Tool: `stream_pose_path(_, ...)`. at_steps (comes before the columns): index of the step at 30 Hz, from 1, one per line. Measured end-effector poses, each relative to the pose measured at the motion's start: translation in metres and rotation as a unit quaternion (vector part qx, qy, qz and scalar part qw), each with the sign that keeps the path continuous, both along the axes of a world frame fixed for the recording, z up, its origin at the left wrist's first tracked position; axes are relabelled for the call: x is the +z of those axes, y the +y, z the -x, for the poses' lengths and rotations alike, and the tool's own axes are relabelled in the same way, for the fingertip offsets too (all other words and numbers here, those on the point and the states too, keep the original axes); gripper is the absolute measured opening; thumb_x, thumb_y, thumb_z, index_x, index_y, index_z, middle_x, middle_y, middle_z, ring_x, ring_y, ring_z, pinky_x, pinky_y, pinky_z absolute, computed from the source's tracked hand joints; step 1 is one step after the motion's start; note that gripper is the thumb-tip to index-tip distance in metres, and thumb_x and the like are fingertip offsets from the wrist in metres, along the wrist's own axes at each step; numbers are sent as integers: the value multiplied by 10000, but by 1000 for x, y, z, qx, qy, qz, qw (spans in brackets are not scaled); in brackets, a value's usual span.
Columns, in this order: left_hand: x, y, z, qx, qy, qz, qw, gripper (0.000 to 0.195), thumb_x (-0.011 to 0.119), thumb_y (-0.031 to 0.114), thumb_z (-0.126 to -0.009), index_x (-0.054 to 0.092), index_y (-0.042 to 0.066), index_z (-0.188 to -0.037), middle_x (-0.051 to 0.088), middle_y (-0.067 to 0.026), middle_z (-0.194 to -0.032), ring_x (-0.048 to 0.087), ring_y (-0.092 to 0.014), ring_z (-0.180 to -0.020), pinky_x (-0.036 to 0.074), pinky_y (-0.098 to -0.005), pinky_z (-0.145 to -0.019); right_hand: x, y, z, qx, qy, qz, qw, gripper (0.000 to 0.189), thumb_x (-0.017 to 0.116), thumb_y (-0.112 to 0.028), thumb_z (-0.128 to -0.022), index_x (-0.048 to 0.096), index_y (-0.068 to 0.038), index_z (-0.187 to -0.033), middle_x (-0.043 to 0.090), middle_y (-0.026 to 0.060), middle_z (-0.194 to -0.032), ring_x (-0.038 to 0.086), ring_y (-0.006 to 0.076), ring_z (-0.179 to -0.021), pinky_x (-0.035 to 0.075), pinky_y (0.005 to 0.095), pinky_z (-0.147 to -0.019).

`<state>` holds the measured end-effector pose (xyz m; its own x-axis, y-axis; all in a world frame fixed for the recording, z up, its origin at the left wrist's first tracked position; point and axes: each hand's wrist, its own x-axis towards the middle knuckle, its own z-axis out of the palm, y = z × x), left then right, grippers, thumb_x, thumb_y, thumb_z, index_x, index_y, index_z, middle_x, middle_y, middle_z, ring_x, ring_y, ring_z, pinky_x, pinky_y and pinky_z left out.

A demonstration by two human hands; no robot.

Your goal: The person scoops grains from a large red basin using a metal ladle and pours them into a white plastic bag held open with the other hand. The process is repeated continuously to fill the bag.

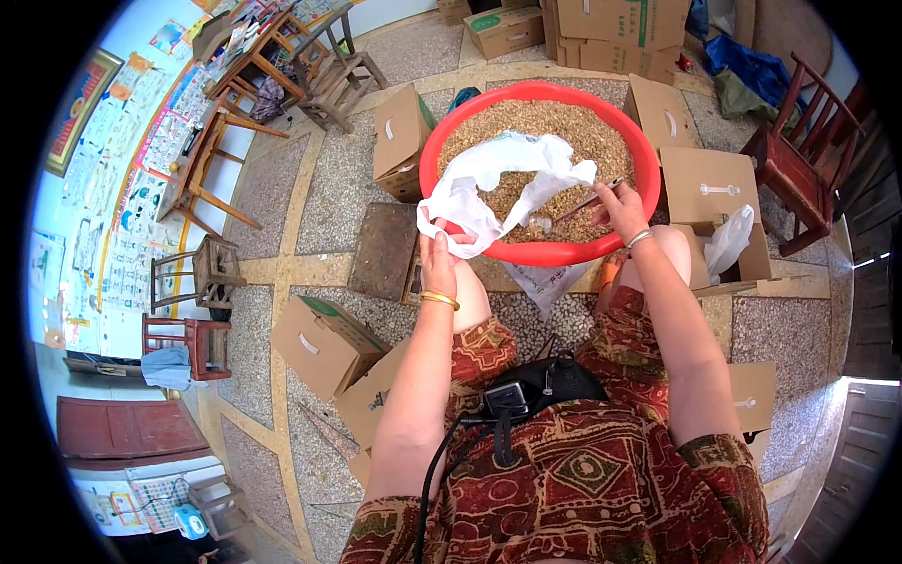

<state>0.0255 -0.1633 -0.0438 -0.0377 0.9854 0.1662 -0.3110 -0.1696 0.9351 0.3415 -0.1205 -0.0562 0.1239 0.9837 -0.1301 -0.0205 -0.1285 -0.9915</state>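
Observation:
A large red plastic basin (542, 252) stands before my knees, filled with loose light-brown grain-like pieces (542, 116). Over its near left part spreads a thin white plastic bag (486, 166), its mouth wide and partly lying on the pieces. My left hand (440, 250) grips the bag's edge at the basin's left rim. In my right hand (621, 210) is the handle of a metal ladle (579, 206), slanting down and left. The ladle's bowl rests low among the pieces near the bag's opening; what it holds is hard to make out.
Cardboard boxes (403, 134) surround the basin. An open carton (733, 257) on the right holds a white bag (729, 240). Left of the basin lies a dark flat board (380, 250). A red wooden chair (796, 162) stands far right; wooden chairs and tables (204, 176) line the left wall.

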Motion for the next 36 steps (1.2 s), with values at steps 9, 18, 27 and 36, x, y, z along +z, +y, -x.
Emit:
stream_pose_path(9, -2, 1, 0, -5, -9, -7, 1000, 650, 412, 335, -925, 67, 118, -1432, 224, -213, -1417, 602, -227, -837, 490, -363, -770, -1, 0, 7, 5, 96, -80, 992, 213, 561, -210, -887, 581, -32, -1002, 621, 58, -783, 586, 118, -509, 475, 230, -460)
stream_pose_path(18, -4, 2, -2, -7, -12, -14, 1000, 618, 401, 314, -937, 69, 158, -1434, 260, -225, -1398, 608, -241, -823, 506, -395, -752, -11, 4, 49, 80, 32, -143, 986, 165, 551, -146, -892, 603, -89, -1038, 595, 21, -787, 589, 93, -559, 489, 231, -529)
stream_pose_path(27, -4, 3, -3, -7, -12, -13, 1000, 613, 399, 317, -938, 74, 161, -1433, 259, -223, -1398, 612, -249, -832, 503, -401, -765, -11, -1, 58, 149, -123, -231, 954, 209, 562, -145, -879, 596, -97, -1079, 636, 51, -953, 603, 124, -639, 505, 247, -588)
stream_pose_path(36, -5, 2, 2, 2, 0, -9, 1000, 613, 404, 314, -937, 78, 162, -1433, 251, -222, -1400, 612, -249, -838, 503, -397, -764, -3, 0, 7, 20, 77, -124, 989, 185, 555, -164, -888, 593, -35, -1015, 597, 51, -747, 580, 109, -550, 500, 244, -519)
